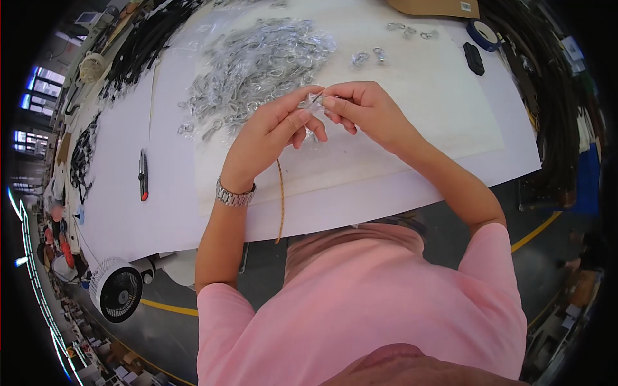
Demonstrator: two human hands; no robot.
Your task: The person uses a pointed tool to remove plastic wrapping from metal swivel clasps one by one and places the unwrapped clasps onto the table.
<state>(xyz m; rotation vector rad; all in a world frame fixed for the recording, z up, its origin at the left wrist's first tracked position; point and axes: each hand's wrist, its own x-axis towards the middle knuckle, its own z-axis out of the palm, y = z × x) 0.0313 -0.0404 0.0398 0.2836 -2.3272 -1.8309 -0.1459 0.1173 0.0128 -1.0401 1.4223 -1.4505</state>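
Over the white table [347,151], my two hands meet at a small clear plastic bag [314,101] with a shiny metal piece in it. My left hand [278,125] pinches the bag between thumb and fingers, a metal watch on that wrist. Thumb and index finger of my right hand [370,112] close on the bag's other side; the exact shape of the metal piece is partly hidden by the fingers. Just beyond the hands lies a large pile of metal clasps in clear bags [257,67]. A few separate bagged clasps [370,58] lie to the right of the pile.
A utility knife [143,175] lies at left, and a yellow tape measure [280,199] hangs over the front edge. At far right are a blue tape roll [484,35] and a black object [474,59]. Black straps [145,45] lie far left; a fan [117,289] stands below.
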